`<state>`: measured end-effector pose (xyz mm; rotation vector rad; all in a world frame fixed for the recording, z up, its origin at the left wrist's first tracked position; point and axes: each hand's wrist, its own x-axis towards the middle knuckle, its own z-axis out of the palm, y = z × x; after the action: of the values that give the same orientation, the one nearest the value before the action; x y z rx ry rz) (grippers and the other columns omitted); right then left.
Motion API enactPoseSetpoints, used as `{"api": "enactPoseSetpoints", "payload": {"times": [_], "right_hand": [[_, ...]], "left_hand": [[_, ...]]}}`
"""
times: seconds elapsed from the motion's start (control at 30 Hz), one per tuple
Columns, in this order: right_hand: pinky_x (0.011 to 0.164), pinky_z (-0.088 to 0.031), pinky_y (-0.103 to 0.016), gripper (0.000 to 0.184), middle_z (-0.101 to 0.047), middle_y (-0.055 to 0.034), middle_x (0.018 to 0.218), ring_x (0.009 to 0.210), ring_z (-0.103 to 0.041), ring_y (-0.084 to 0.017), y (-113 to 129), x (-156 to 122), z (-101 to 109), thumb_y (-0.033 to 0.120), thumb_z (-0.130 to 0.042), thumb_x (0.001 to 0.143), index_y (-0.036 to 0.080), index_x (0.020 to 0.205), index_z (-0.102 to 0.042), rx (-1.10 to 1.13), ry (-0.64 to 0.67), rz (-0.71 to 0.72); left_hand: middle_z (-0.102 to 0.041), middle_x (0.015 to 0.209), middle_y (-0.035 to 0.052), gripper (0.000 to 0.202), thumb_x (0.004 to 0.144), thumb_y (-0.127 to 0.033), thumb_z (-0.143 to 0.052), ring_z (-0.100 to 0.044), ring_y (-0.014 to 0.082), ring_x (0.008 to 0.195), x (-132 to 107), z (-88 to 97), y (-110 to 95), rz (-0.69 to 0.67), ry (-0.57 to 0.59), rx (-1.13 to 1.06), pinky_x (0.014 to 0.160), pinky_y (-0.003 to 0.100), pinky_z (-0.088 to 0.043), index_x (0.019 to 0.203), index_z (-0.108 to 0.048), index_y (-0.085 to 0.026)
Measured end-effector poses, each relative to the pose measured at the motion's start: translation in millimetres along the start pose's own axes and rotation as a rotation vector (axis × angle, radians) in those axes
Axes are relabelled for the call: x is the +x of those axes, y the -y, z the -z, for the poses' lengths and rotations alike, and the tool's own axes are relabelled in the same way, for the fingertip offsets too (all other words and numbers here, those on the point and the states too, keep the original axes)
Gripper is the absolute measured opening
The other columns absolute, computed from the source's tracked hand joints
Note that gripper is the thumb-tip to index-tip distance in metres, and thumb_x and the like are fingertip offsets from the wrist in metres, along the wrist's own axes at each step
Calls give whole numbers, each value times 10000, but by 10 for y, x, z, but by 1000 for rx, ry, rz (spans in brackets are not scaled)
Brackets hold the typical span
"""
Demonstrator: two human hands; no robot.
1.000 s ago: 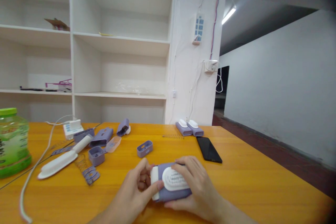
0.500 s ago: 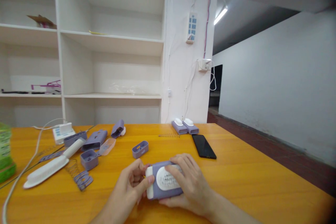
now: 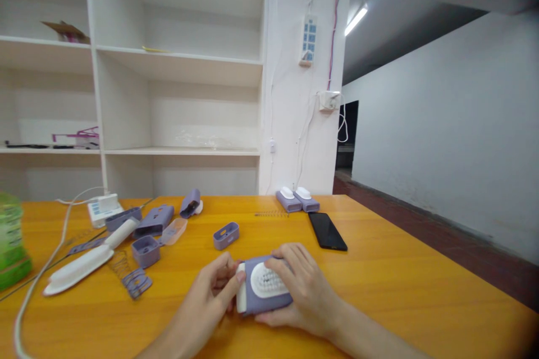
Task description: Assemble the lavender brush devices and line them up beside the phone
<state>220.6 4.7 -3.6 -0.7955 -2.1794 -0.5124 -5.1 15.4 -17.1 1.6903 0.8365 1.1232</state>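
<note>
A lilac plastic housing (image 3: 263,291) with a white bristle pad on top and a white end cap rests on the orange table (image 3: 400,280), gripped from both sides. My left hand (image 3: 213,294) pinches the white end with thumb and fingers. My right hand (image 3: 303,289) wraps over the housing's right side, fingers curled across its top. Both hands are closed on it.
Loose lilac parts (image 3: 145,233), springs (image 3: 126,272) and a white paddle-shaped piece (image 3: 80,263) lie at the left. A black phone (image 3: 327,231) and two finished lilac units (image 3: 297,200) sit beyond my hands. A green jar (image 3: 10,247) and white cable (image 3: 46,269) are far left. White shelves (image 3: 177,61) stand behind.
The view has shifted so the table contents slid left. My hands keep hold of the housing, which sits slightly further from me and more upright.
</note>
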Motion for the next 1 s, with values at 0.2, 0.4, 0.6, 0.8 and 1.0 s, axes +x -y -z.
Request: {"api": "enactPoseSetpoints", "payload": {"times": [0.2, 0.4, 0.6, 0.8, 1.0], "right_hand": [[765, -489, -448, 705, -608, -114, 1007, 868, -583, -291, -26, -15, -18, 634, -816, 648, 172, 1120, -572, 30, -24, -5], [829, -487, -462, 668, -628, -128, 1046, 916, -605, -289, -70, 26, 54, 679, -733, 738, 180, 1141, -548, 8, -77, 104], [862, -494, -462, 698, -630, -146, 1072, 957, -624, -300, -104, 18, 117, 676, -748, 731, 175, 1168, -532, -4, -128, 175], [860, -514, -458, 746, -627, -149, 1096, 962, -631, -305, -100, -29, 96, 678, -777, 695, 179, 1189, -524, 23, -136, 144], [865, -516, -463, 745, -639, -146, 1086, 958, -638, -306, -107, -36, 114, 689, -763, 701, 182, 1194, -531, 22, -131, 160]], "left_hand": [[-567, 686, -35, 367, 875, -553, -642, -515, 105, 529, -12, -101, -12, 43, -93, -46, 444, 177, -388, 849, -511, -211], [-676, 918, 40, 352, 861, -532, -677, -655, 181, 806, -62, -113, -51, 11, -113, -116, 655, 237, -527, 913, -523, -220], [-615, 699, -45, 409, 875, -575, -632, -553, 102, 453, -65, -103, -53, 43, -48, -114, 391, 164, -397, 1000, -402, -261], [-590, 560, -54, 494, 810, -659, -650, -455, 67, 328, -24, -100, -78, 106, -16, -136, 309, 142, -304, 813, -391, -239], [-589, 518, -32, 518, 788, -660, -679, -440, 61, 346, -32, -65, -46, 122, 14, -191, 338, 148, -278, 725, -402, -227]]}}
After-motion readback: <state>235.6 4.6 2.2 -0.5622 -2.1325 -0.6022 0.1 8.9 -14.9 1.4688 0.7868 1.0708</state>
